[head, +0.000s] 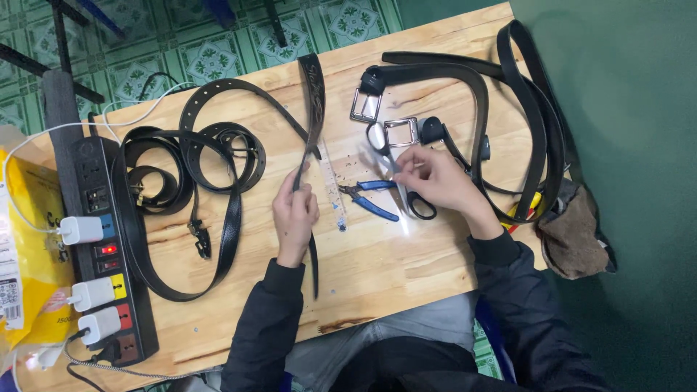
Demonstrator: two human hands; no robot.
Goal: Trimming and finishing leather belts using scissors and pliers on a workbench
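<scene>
Left hand (294, 210) clamped on a black leather belt strap (314, 109) stretched along the wooden table (377, 268); right hand (435, 178) closed round scissors (406, 190) just beside blue pliers (374, 197). Best held taut and flat beside the clear ruler (332, 190) — blades square across the strap.

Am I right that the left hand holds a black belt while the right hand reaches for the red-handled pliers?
Not quite: the pliers have blue handles, not red, as the head view shows. The left hand does hold a black belt, and the right hand is by the pliers.
</scene>
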